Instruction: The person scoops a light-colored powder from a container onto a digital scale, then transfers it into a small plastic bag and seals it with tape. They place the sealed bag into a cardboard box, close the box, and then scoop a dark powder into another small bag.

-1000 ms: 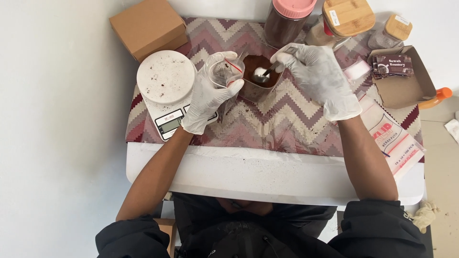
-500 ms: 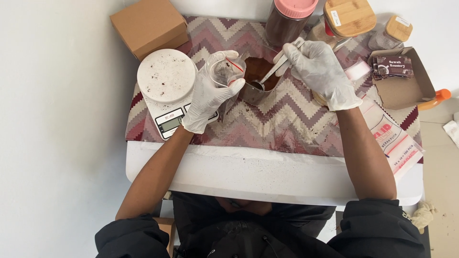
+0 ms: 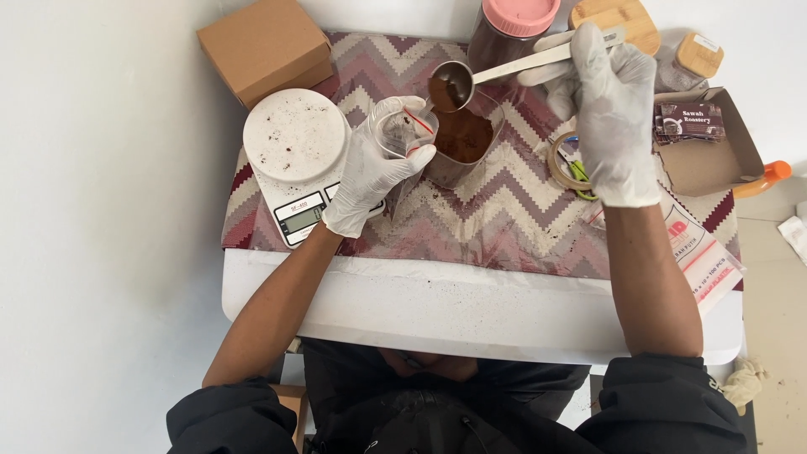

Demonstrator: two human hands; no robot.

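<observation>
Since the earlier frame, I see the right hand [image 3: 612,126] has lifted the spoon [image 3: 504,71] out of the container [image 3: 462,139]; its bowl, loaded with brown powder, now hangs above the container's rim. Right hand: closed around the spoon handle. Left hand [image 3: 370,168]: gripping an open clear bag [image 3: 402,126], just beside the container. Both sit on the patterned cloth [image 3: 487,219] covering the counter [image 3: 471,311], next to the scale [image 3: 296,151].

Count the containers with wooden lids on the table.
2. The larger wooden lid sits at the top edge behind the right hand; the smaller wooden lid is just right of it. Others may lie outside the frame.
</observation>
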